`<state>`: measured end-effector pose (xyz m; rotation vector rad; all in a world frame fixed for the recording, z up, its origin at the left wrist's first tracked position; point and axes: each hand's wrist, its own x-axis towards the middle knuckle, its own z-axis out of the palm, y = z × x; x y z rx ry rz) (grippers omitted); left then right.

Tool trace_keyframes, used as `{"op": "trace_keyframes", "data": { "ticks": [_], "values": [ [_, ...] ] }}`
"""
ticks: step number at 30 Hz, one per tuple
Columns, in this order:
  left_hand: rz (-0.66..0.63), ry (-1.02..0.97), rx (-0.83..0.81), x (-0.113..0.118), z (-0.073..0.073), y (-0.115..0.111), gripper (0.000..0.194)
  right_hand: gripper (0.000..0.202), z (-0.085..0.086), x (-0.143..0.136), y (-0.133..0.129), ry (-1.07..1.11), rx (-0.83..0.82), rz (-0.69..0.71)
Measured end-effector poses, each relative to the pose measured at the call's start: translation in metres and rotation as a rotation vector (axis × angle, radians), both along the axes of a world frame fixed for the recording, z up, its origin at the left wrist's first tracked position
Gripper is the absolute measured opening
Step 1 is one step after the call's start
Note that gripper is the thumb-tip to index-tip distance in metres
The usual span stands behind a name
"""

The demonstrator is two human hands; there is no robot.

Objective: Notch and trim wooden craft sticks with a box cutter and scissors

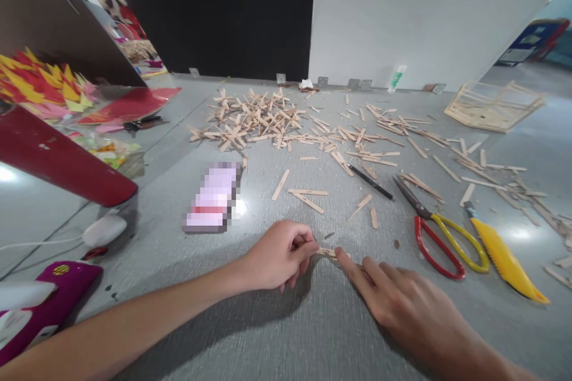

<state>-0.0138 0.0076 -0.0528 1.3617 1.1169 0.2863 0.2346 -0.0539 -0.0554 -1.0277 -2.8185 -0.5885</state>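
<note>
My left hand (286, 254) is closed in a pinch on the left end of a short wooden craft stick (328, 252), which has a dark mark on it. At the stick's other end, my right hand (397, 294) grips it with the index fingertip on top; the right thumb is mostly hidden. Just beyond my hands lie two craft sticks in a narrow V (308, 199) and a single craft stick (281, 184). A short cut piece (374, 218) rests ahead of my right hand.
Scissors (429, 220) and a yellow cutter (507, 259) lie right, near a black pen (370, 181). A stick pile (254, 119) spreads farther back. A phone (214, 196) sits left, past it a red post (62, 155). A stick frame (491, 110) stands far right.
</note>
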Motion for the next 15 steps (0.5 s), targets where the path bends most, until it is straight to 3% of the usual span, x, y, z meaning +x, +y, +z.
{"op": "trace_keyframes", "data": {
  "ticks": [15],
  "values": [
    [-0.012, -0.040, 0.008, -0.0024, -0.0016, 0.0014, 0.031, 0.083, -0.0004, 0.0084, 0.0082, 0.024, -0.109, -0.002]
  ]
}}
